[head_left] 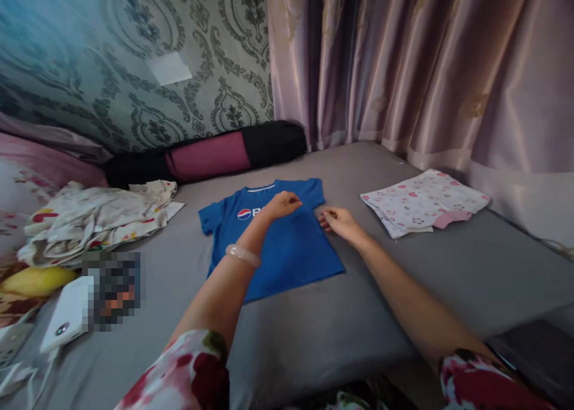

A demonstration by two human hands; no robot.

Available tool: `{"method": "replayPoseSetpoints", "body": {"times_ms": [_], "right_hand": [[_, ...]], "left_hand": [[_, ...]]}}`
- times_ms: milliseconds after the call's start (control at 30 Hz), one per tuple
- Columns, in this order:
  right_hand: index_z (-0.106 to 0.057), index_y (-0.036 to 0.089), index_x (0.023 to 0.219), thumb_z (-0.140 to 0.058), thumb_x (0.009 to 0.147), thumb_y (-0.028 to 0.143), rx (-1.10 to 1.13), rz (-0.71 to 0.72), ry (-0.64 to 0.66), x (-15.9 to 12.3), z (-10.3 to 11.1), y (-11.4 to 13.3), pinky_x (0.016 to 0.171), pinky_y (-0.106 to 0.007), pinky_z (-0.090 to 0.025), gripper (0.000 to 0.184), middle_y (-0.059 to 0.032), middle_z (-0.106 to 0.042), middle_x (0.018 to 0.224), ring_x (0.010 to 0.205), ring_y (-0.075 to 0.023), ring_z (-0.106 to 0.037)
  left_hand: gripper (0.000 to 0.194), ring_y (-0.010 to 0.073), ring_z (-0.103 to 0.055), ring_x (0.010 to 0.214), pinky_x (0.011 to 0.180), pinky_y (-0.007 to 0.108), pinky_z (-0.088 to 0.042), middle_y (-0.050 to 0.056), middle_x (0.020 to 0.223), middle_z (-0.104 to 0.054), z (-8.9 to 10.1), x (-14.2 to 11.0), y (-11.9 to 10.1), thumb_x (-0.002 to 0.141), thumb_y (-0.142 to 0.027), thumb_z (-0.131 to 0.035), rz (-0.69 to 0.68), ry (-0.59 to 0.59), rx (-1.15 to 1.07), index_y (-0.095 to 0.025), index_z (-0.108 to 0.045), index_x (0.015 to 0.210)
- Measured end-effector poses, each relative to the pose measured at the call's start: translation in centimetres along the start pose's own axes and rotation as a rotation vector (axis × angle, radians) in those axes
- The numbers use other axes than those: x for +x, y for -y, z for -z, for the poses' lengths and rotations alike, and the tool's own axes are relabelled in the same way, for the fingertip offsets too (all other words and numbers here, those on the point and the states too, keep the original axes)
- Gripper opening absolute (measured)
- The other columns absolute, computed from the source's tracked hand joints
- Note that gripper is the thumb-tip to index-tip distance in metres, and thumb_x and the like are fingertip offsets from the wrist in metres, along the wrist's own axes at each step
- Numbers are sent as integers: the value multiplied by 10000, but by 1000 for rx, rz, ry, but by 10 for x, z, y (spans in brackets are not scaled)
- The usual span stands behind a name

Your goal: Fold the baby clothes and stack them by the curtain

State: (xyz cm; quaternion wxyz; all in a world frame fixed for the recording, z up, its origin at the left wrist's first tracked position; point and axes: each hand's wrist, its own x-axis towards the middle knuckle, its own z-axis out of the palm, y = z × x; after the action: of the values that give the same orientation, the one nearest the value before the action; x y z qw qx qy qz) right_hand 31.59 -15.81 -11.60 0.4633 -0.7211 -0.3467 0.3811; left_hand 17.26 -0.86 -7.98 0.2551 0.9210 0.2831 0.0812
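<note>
Two bare hands over a blue T-shirt spread flat on a grey-covered bed

The T-shirt lies logo side up in the middle, its neckline away from the person; the left hand is over its chest, fingers curled in and partly covering the lettering, while the right hand is at its right side edge, fingers loosely bent; whether either pinches any fabric I cannot tell. A pale bangle circles the left forearm. To the right, apart from the shirt, lies a folded white-and-pink garment; to the left, a rumpled patterned cloth; behind, a black-and-maroon roll along the wall
</note>
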Motion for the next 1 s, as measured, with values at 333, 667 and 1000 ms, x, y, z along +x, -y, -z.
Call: {"method": "replayPoseSetpoints", "body": {"times_ms": [333, 667, 1000], "right_hand": [[-677, 165, 779, -453, 919, 318, -683, 129, 55, -15, 10, -5, 574, -233, -398, 305, -72, -689, 735, 662, -160, -628], [-623, 197, 617, -520, 877, 410, -731, 63, 261, -36, 15, 11, 547, -228, -378, 352, -43, -638, 579, 628, -163, -616], [-611, 205, 689, -601, 804, 455, -844, 159, 453, -43, 17, 14, 506, -231, -322, 276, -22, -619, 634, 616, -151, -576]], "left_hand": [[73, 172, -638, 806, 746, 238, -482, 34, 711, -664, -43, 94, -30, 736, -175, -620, 144, -93, -181, -136, -677, 712], [325, 310, -557, 1157, 892, 297, -473, 136, 995, -661, -59, 126, -33, 487, -223, -849, 381, -104, -156, -161, -612, 700], [167, 238, -672, 799, 702, 262, -505, 48, 539, -573, -54, 135, -20, 616, -14, -660, 490, -128, -367, -163, -591, 584]]}}
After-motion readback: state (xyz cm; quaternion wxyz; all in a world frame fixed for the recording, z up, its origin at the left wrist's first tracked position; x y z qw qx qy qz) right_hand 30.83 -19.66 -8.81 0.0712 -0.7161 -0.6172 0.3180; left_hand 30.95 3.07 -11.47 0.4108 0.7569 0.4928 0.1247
